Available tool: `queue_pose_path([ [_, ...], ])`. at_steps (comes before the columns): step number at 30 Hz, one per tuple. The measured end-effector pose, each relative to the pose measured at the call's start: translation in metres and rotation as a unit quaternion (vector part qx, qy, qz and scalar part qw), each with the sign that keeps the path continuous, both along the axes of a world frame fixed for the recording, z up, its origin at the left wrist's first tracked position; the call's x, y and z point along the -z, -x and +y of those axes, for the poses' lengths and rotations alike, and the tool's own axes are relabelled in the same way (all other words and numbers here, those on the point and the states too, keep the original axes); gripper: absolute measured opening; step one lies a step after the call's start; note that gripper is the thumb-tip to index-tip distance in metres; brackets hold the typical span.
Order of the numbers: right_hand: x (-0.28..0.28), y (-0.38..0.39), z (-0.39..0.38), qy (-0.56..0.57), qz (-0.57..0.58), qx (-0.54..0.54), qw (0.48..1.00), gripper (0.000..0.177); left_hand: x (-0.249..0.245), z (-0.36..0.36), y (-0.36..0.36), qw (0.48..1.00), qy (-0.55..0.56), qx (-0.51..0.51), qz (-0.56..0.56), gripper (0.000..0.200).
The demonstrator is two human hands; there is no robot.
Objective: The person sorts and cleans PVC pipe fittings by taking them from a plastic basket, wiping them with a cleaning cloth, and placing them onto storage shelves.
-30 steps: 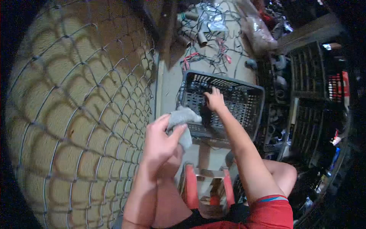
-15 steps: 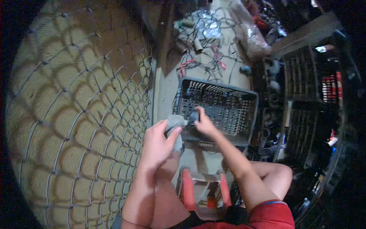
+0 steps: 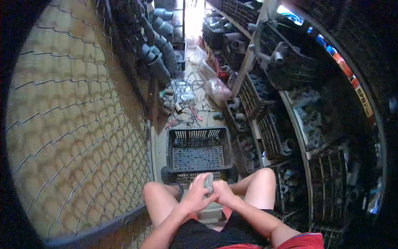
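Grey cloth [image 3: 209, 182] stuck up bunched between the left hand [image 3: 195, 199] and the right hand [image 3: 225, 193], above the dark shorts [image 3: 192, 235] and on the near side of a black crate [image 3: 199, 170]. The left fingers were curled around it; the right fingers were bent in against the left hand, and whether they gripped anything could not be told. Beyond the crate, tangled cables [image 3: 191, 116] lay on the floor [image 3: 159, 145]. Wire mesh [image 3: 64, 80] rose at left.
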State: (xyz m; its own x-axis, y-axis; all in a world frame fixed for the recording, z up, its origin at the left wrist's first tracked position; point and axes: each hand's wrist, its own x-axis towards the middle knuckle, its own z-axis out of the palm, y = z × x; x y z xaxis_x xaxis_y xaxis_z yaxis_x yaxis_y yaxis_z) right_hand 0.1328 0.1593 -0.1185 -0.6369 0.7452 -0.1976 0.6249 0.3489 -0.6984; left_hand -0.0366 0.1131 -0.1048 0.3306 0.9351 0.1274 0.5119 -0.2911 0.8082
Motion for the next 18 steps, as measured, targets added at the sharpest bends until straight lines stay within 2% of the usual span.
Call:
queue_pose_path([
  [1, 0.0, -0.009, -0.016, -0.005, 0.006, -0.036, 0.999, 0.03, -0.006, -0.011, -0.005, 1.0, -0.005, 0.025, -0.013, 0.044],
  [2, 0.0, -0.012, -0.031, 0.081, -0.044, -0.047, 0.995, 0.038, -0.032, -0.021, -0.009, 0.998, 0.029, 0.049, -0.015, 0.042],
  [3, -0.001, -0.017, -0.045, 0.071, -0.033, -0.045, 0.996, 0.038, -0.046, -0.031, -0.016, 0.997, 0.032, 0.05, -0.05, 0.038],
  [4, -0.011, -0.022, -0.054, 0.126, 0.099, -0.076, 0.984, 0.044, -0.056, -0.038, -0.017, 0.994, 0.017, 0.092, -0.055, 0.04],
  [5, -0.02, -0.027, -0.061, 0.179, 0.227, -0.111, 0.951, 0.051, -0.065, -0.047, -0.021, 0.99, 0.023, 0.118, -0.081, 0.042],
  [6, -0.028, -0.034, -0.063, 0.456, 0.152, -0.142, 0.865, 0.061, -0.074, -0.057, -0.026, 0.983, 0.03, 0.144, -0.107, 0.045],
  [7, -0.036, -0.034, -0.073, 0.511, 0.152, -0.168, 0.829, 0.059, -0.098, -0.061, -0.035, 0.972, 0.021, 0.193, -0.132, 0.032],
  [8, -0.039, -0.035, -0.087, 0.51, 0.172, -0.18, 0.823, 0.056, -0.11, -0.071, -0.043, 0.966, -0.005, 0.225, -0.126, 0.028],
  [11, -0.039, -0.034, -0.129, 0.454, 0.218, -0.195, 0.841, 0.047, -0.142, -0.091, -0.059, 0.935, -0.066, 0.307, -0.163, 0.024],
  [14, -0.042, -0.046, -0.14, 0.364, 0.223, -0.186, 0.885, 0.039, -0.131, -0.11, -0.064, 0.932, -0.07, 0.322, -0.15, 0.025],
  [15, -0.045, -0.054, -0.134, 0.305, 0.215, -0.184, 0.909, 0.036, -0.127, -0.113, -0.064, 0.953, -0.103, 0.273, -0.085, 0.022],
  [16, -0.049, -0.06, -0.131, 0.191, 0.182, -0.178, 0.948, 0.033, -0.121, -0.117, -0.065, 0.966, -0.133, 0.222, -0.022, 0.02],
  [17, -0.049, -0.063, -0.135, 0.049, 0.128, -0.161, 0.977, 0.031, -0.113, -0.116, -0.069, 0.985, -0.123, 0.122, -0.019, 0.02],
  [18, -0.046, -0.061, -0.142, -0.07, 0.073, -0.129, 0.987, 0.028, -0.107, -0.119, -0.069, 0.992, -0.108, 0.069, -0.021, 0.022],
])
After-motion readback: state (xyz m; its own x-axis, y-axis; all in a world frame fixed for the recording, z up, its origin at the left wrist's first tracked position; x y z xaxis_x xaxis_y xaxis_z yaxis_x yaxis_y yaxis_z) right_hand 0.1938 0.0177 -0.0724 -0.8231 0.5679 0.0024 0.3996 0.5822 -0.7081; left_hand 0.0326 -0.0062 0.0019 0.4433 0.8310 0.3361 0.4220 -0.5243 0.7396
